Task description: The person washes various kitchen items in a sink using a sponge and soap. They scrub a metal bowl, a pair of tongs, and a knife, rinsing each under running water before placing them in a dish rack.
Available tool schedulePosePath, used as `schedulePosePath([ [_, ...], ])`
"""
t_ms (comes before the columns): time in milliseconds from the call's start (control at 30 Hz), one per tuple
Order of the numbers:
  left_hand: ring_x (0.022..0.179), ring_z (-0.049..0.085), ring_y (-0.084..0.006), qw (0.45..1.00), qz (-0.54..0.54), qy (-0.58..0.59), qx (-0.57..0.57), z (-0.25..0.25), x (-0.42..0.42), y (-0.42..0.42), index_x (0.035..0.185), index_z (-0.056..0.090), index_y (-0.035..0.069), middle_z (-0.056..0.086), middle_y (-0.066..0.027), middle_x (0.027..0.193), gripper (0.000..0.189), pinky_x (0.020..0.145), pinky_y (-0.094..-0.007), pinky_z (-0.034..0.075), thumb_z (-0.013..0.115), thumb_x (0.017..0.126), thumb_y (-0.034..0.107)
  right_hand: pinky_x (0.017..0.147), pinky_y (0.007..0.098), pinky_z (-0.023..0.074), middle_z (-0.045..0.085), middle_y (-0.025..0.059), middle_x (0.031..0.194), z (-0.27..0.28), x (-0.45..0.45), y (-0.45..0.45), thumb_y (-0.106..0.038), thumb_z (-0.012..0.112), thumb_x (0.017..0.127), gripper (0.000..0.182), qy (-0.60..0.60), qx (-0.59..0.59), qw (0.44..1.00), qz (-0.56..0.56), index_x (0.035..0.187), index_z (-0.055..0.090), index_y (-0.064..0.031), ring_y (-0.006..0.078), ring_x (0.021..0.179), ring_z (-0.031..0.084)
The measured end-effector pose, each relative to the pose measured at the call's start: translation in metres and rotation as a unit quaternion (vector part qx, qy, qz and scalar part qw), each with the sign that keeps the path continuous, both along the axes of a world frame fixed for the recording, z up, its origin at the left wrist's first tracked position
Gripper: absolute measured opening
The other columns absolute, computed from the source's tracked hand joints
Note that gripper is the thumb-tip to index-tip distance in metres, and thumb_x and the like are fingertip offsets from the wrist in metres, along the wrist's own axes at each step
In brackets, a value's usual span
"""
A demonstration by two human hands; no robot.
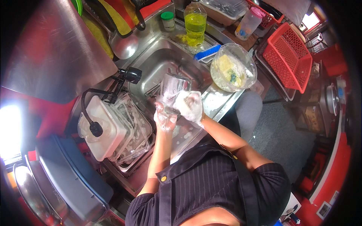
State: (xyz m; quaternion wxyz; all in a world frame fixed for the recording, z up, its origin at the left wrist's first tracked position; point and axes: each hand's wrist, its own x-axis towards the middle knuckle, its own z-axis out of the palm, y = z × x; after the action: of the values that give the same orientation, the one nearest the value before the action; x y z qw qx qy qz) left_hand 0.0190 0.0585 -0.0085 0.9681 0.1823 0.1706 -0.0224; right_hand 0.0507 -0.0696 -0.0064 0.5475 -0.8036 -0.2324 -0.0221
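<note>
Thick white foam covers my right hand [190,105], which is curled close beside my left hand. Whether a sponge is inside it, the foam hides. My left hand [165,116], wet and soapy, grips a small shiny metal piece [171,110] whose full shape is hidden. Just beyond both hands, a soapy metal container [174,86] lies tilted over the stainless steel sink basin [154,59]. Thin metal utensils [154,89] lie in the basin to its left.
Stacked plastic containers [113,132] and a black flexible faucet [93,113] stand left. On the right are a clear bowl [233,67] with a yellow sponge, a blue brush [208,53] and a red basket [290,56]. A bottle of yellow-green liquid [195,26] stands behind the sink.
</note>
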Motion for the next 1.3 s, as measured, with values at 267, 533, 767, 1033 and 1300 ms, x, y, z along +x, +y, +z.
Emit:
schedulePosePath([
  [267,0.101,0.054,-0.0238,0.999,-0.014,0.034,0.04,-0.003,0.007,0.002,0.114,0.048,0.0,0.056,-0.0112,0.11,0.039,0.088,-0.0371,0.044,0.057,0.084,0.024,0.075,0.0424,0.0362,0.052,0.0081,0.093,-0.002,-0.006,0.0,-0.021,0.06,0.068,0.029,-0.257,-0.083,0.948,-0.167,0.097,0.058,-0.0129,0.0281,0.087,0.048],
  [533,0.086,0.057,-0.0193,0.985,-0.046,0.025,0.164,-0.035,-0.016,0.024,0.106,0.051,0.003,0.058,-0.0054,0.095,0.025,0.077,-0.0327,0.047,0.056,0.084,0.015,0.088,0.0316,0.039,0.054,0.0085,0.11,0.016,0.061,-0.035,-0.028,0.058,0.079,0.047,0.27,0.334,0.903,-0.021,0.115,0.048,0.0013,0.0196,0.099,0.051],
  [767,0.072,0.048,-0.01,0.775,-0.166,-0.088,0.604,0.009,-0.013,0.033,0.084,0.056,0.0,0.055,-0.0005,0.076,0.019,0.065,-0.0282,0.04,0.057,0.078,0.018,0.07,0.0322,0.0448,0.057,0.0134,0.099,-0.029,0.049,-0.043,-0.015,0.05,0.083,0.022,0.383,0.051,0.916,-0.112,0.101,0.055,-0.0044,0.0263,0.076,0.057],
  [1033,0.075,0.056,-0.0401,0.488,-0.08,0.02,0.869,0.0,0.042,0.04,0.092,0.06,0.01,0.06,-0.0198,0.074,0.017,0.063,-0.0471,0.043,0.053,0.078,0.017,0.063,0.0365,0.0458,0.056,0.0127,0.083,0.067,0.014,-0.074,-0.012,0.07,0.062,0.032,-0.165,-0.116,0.972,-0.118,0.09,0.058,-0.002,0.0283,0.075,0.055],
  [1300,0.075,0.062,-0.0325,0.299,-0.103,0.059,0.947,-0.058,0.126,0.065,0.089,0.062,0.011,0.064,-0.0144,0.075,0.019,0.067,-0.0437,0.046,0.047,0.077,0.014,0.071,0.0376,0.0445,0.056,0.0118,0.094,0.074,0.058,-0.131,-0.017,0.062,0.072,0.033,-0.323,-0.372,0.829,-0.265,0.103,0.058,-0.0076,0.0301,0.081,0.052],
])
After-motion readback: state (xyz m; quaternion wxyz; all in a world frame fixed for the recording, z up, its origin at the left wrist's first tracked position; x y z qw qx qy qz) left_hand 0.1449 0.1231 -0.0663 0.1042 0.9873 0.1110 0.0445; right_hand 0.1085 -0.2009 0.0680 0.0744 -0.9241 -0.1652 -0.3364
